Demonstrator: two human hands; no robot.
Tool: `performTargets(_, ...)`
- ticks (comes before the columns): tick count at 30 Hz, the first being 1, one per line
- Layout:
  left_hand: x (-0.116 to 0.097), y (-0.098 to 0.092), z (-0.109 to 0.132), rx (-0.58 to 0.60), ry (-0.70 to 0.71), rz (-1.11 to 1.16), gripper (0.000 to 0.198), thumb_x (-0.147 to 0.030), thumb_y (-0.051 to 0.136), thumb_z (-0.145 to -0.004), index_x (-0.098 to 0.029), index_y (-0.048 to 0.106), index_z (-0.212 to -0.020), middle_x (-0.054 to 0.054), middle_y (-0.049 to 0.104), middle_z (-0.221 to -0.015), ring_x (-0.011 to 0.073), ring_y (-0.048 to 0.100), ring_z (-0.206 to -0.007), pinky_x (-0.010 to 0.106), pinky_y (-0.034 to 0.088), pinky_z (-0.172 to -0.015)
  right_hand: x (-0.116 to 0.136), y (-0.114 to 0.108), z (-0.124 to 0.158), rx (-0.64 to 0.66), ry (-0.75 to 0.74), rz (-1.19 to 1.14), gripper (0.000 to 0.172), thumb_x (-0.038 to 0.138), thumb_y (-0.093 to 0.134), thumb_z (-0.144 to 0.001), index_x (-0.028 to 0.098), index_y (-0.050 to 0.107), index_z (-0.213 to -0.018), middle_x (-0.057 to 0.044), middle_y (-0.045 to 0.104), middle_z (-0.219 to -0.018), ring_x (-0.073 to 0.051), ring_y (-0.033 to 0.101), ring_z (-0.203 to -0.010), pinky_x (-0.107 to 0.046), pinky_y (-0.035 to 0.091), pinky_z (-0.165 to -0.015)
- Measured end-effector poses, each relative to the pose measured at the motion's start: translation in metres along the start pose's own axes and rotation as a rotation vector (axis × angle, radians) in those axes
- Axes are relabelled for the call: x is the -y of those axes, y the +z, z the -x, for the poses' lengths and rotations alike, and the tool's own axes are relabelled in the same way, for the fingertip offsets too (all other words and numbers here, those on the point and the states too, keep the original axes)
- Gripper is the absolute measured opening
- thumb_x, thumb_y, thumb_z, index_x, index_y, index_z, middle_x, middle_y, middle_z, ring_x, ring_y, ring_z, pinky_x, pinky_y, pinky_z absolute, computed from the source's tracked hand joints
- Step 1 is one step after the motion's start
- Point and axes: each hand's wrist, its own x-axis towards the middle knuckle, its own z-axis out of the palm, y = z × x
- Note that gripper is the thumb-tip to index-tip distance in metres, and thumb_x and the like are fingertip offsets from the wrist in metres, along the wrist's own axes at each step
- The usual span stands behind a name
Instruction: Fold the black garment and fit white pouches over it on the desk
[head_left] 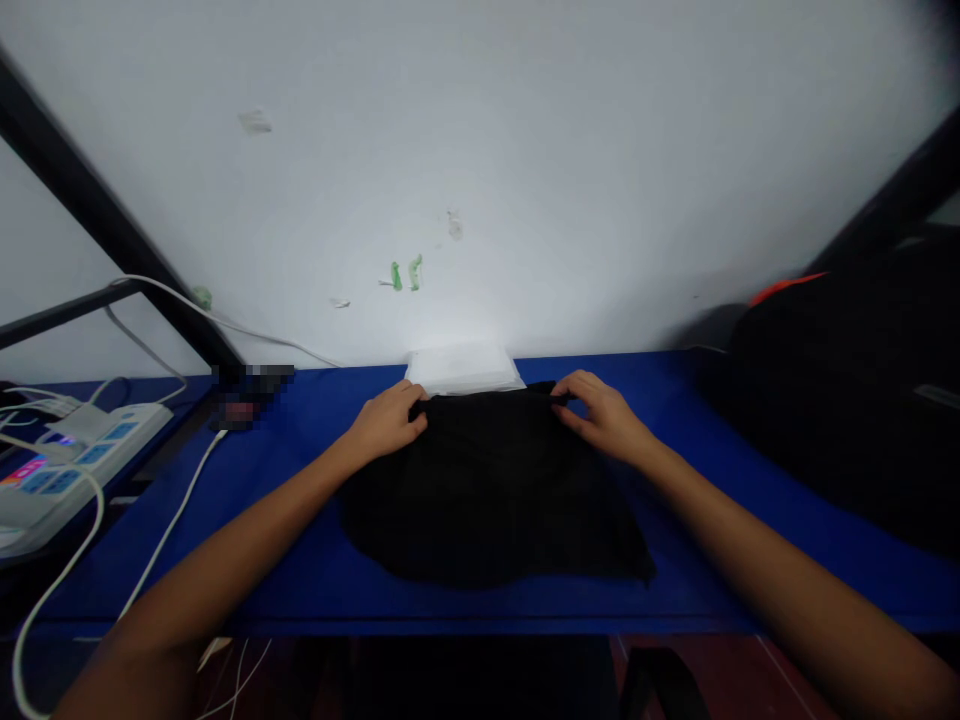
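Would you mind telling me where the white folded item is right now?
In the head view, the white folded item lies at the centre back of the blue table, against the wall, just behind the black cloth that the left hand and right hand grip.

**Surroundings of the work area**

From my remote view: a blue desk (315, 590) stands against a white wall (525, 150) bearing green marks (405, 273). A white folded packet (463, 368) lies at the desk's far edge. At left I see a white power strip (71, 465) with white cables (169, 525); at right, a black bag (847, 400).
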Motion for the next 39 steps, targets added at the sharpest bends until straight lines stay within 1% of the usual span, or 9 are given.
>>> performTargets(5, -0.012, -0.028, 0.008, 0.026, 0.234, 0.201, 0.012, -0.023, 0.053, -0.080, -0.020, 0.058, -0.091, 0.003, 0.061, -0.091, 0.0173, 0.058, -0.080, 0.031, 0.047, -0.075, 0.007, -0.022, 0.003, 0.145, -0.038, -0.266, 0.009, 0.024, 0.054, -0.085, 0.023, 0.058, -0.093, -0.007, 0.064, -0.103, -0.023, 0.060, -0.096, -0.043, 0.048, -0.084)
performTargets(9, -0.032, -0.054, 0.025, 0.381, 0.351, 0.296, 0.017, -0.028, 0.061, -0.082, -0.021, 0.063, -0.096, 0.002, 0.066, -0.091, 0.0159, 0.061, -0.081, 0.028, 0.048, -0.074, 0.018, -0.040, 0.006, 0.453, -0.060, -0.385, 0.013, 0.028, 0.054, -0.088, 0.021, 0.063, -0.085, -0.008, 0.066, -0.108, -0.021, 0.060, -0.096, -0.040, 0.048, -0.084)
performTargets(12, -0.037, -0.063, 0.036, 0.586, 0.322, 0.351, 0.024, -0.036, 0.065, -0.084, -0.022, 0.064, -0.104, 0.002, 0.069, -0.100, 0.0163, 0.064, -0.087, 0.027, 0.049, -0.076, 0.026, -0.040, 0.006, 0.541, -0.026, -0.386, 0.023, 0.033, 0.056, -0.090, 0.018, 0.063, -0.074, -0.008, 0.068, -0.101, -0.019, 0.061, -0.088, -0.036, 0.048, -0.079)
performTargets(14, -0.028, -0.062, 0.040, 0.458, 0.238, 0.357, 0.025, -0.040, 0.061, -0.087, -0.023, 0.063, -0.104, 0.003, 0.068, -0.101, 0.0165, 0.063, -0.087, 0.027, 0.049, -0.075, 0.029, -0.035, 0.006, 0.538, -0.011, -0.351, 0.028, 0.035, 0.056, -0.091, 0.018, 0.062, -0.070, -0.008, 0.068, -0.096, -0.017, 0.061, -0.084, -0.034, 0.048, -0.075)
performTargets(18, 0.008, -0.045, 0.041, -0.003, -0.116, 0.099, 0.037, -0.049, 0.057, -0.085, -0.020, 0.059, -0.109, 0.008, 0.064, -0.109, 0.0238, 0.060, -0.097, 0.034, 0.047, -0.077, 0.033, -0.025, 0.007, 0.490, -0.049, -0.263, 0.027, 0.035, 0.053, -0.093, 0.018, 0.063, -0.074, -0.007, 0.067, -0.089, -0.017, 0.061, -0.082, -0.033, 0.048, -0.073)
performTargets(22, 0.030, -0.037, 0.044, 0.145, -0.357, -0.076, 0.037, -0.057, 0.058, -0.081, -0.020, 0.057, -0.085, 0.007, 0.064, -0.089, 0.0271, 0.060, -0.086, 0.033, 0.043, -0.067, 0.034, -0.021, 0.007, 0.486, -0.066, -0.192, 0.025, 0.035, 0.051, -0.094, 0.018, 0.064, -0.082, -0.006, 0.065, -0.085, -0.017, 0.060, -0.080, -0.034, 0.047, -0.075)
performTargets(30, 0.013, -0.058, 0.070, -0.068, 0.082, 0.365, 0.012, -0.031, 0.053, -0.086, -0.019, 0.054, -0.084, 0.003, 0.063, -0.093, 0.0165, 0.059, -0.085, 0.031, 0.048, -0.079, 0.034, -0.020, 0.010, 0.512, -0.044, -0.133, 0.028, 0.041, 0.049, -0.096, 0.018, 0.064, -0.087, -0.006, 0.063, -0.086, -0.018, 0.059, -0.081, -0.034, 0.046, -0.076)
performTargets(35, 0.009, -0.062, 0.089, 0.093, 0.265, 0.430, 0.005, -0.021, 0.054, -0.086, -0.020, 0.057, -0.083, 0.006, 0.066, -0.106, 0.0183, 0.061, -0.095, 0.032, 0.049, -0.084, 0.034, -0.019, 0.010, 0.516, -0.039, -0.126, 0.029, 0.042, 0.049, -0.095, 0.019, 0.064, -0.088, -0.006, 0.063, -0.087, -0.019, 0.059, -0.082, -0.035, 0.046, -0.076)
performTargets(39, 0.012, -0.049, 0.098, 0.157, 0.162, 0.392, 0.014, -0.033, 0.054, -0.091, -0.021, 0.060, -0.086, 0.004, 0.066, -0.099, 0.0193, 0.061, -0.094, 0.034, 0.048, -0.085, 0.035, -0.019, 0.009, 0.519, -0.051, -0.123, 0.027, 0.040, 0.049, -0.095, 0.019, 0.063, -0.087, -0.006, 0.063, -0.086, -0.019, 0.059, -0.082, -0.035, 0.046, -0.076)
